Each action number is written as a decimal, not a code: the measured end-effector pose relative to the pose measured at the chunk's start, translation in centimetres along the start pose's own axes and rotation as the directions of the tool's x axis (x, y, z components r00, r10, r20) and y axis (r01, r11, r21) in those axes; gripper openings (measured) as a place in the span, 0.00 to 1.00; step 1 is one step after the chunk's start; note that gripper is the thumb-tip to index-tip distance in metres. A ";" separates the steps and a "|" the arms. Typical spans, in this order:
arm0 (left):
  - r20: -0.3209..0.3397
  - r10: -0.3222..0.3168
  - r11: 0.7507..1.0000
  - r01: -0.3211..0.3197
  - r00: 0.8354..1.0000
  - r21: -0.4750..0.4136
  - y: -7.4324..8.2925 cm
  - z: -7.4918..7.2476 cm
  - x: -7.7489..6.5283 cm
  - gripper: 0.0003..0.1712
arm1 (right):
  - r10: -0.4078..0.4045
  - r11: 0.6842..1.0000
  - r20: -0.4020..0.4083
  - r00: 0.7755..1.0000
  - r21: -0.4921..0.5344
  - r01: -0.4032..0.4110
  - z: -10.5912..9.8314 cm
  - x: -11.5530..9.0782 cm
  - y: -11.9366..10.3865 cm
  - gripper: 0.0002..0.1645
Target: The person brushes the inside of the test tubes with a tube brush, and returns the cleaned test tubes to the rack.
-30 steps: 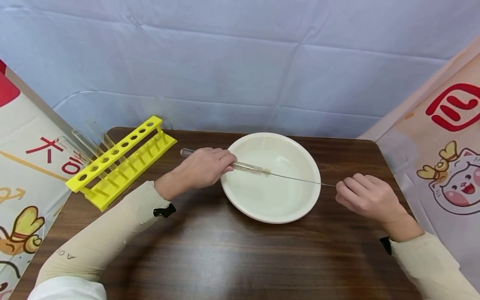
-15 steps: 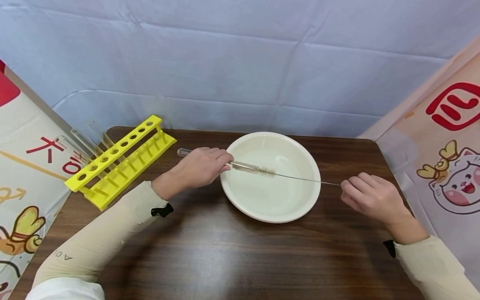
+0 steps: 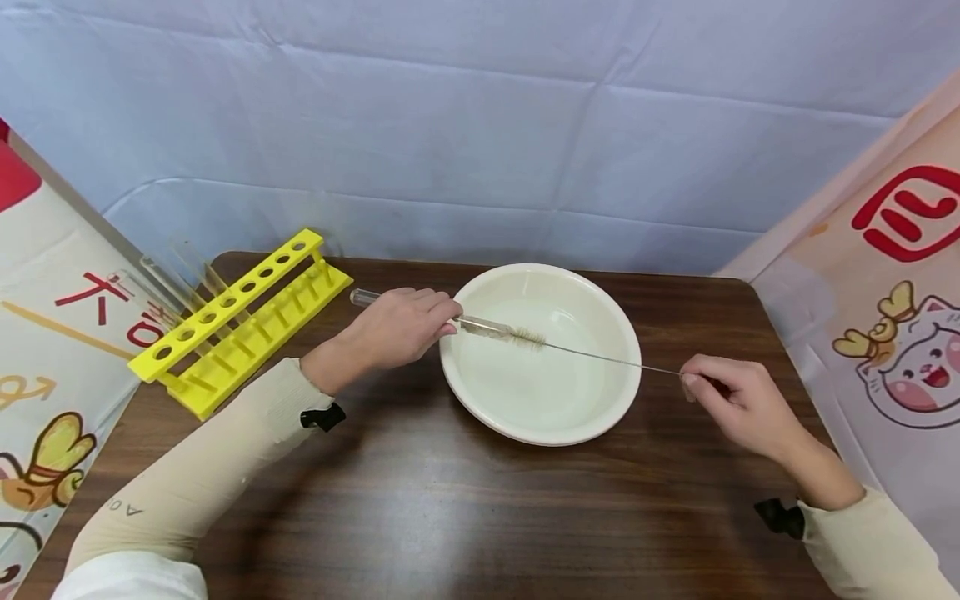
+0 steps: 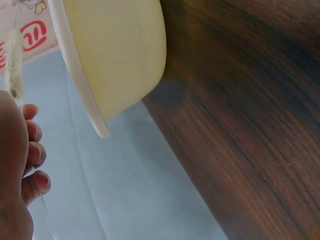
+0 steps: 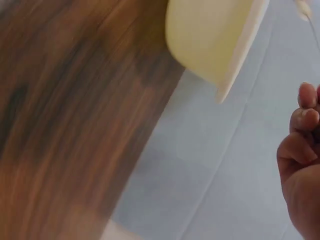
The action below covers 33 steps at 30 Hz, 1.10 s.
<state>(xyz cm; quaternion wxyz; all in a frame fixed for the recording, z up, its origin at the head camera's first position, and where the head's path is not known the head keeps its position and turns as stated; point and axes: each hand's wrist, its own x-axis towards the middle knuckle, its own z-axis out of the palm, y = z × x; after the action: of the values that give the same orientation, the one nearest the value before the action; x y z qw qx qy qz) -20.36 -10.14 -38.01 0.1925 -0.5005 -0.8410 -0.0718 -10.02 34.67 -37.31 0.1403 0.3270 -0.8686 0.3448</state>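
My left hand (image 3: 401,329) grips a clear glass test tube (image 3: 480,326), its rounded end poking out left of the hand and its mouth pointing right above the basin. Pale bristles of a test tube brush (image 3: 529,337) stick partly out of that mouth; the rest sit inside the glass. The brush's thin wire handle (image 3: 600,357) runs right to my right hand (image 3: 742,404), whose thumb and index finger pinch its end. Below lies a round white basin (image 3: 540,437). In the left wrist view, fingers (image 4: 34,155) curl around the tube, with bristles showing through the glass.
A yellow test tube rack (image 3: 247,333) stands at the left of the brown wooden table (image 3: 465,517), with several glass tubes (image 3: 171,283) leaning in its left holes. A pale cloth (image 3: 450,150) hangs behind, and printed panels flank both sides.
The brush has come partly out of the tube, so more bristles show. My right hand has shifted slightly right and turned over at the wrist; my left hand has drifted slightly left.
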 end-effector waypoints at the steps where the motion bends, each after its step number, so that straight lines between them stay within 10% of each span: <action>1: -0.002 0.001 1.000 -0.001 1.000 -0.003 0.0 0.0 -0.1 0.13 | 0.028 0.998 0.000 1.000 0.059 -0.028 0.1 0.0 0.0 0.24; 8: -0.017 -0.007 1.000 0.007 1.000 0.003 0.0 -0.1 -0.1 0.15 | 0.197 0.924 0.060 0.979 0.322 -0.205 0.2 0.6 0.0 0.26; 11: -0.017 -0.009 1.000 0.009 1.000 0.005 -0.1 -0.1 -0.2 0.15 | 0.229 0.840 0.096 0.969 0.483 -0.246 0.3 0.7 0.0 0.25; 18: -0.027 -0.009 1.000 0.009 1.000 0.012 -0.1 -0.1 -0.3 0.15 | 0.201 0.444 0.326 0.924 0.810 -0.383 0.0 1.2 0.8 0.23; 24: -0.029 -0.004 1.000 0.004 1.000 0.016 0.1 -0.1 -0.2 0.14 | 0.096 0.108 0.530 0.843 0.836 -0.538 -0.5 1.1 2.0 0.22; 27: -0.026 -0.005 1.000 0.006 1.000 0.026 0.1 0.1 -0.2 0.14 | 0.080 0.094 0.548 0.832 0.827 -0.554 -0.6 1.1 2.1 0.22; 33: -0.019 -0.016 0.999 0.016 1.000 0.043 0.0 0.2 -0.2 0.15 | 0.149 0.248 0.487 0.861 0.824 -0.509 -0.9 1.1 1.7 0.25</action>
<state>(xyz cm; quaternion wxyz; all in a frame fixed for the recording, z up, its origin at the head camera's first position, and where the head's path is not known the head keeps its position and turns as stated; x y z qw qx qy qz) -20.32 -10.22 -38.23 0.2103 -0.4888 -0.8446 -0.0599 -11.95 35.70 -37.02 -0.2886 0.2032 -0.5658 0.7452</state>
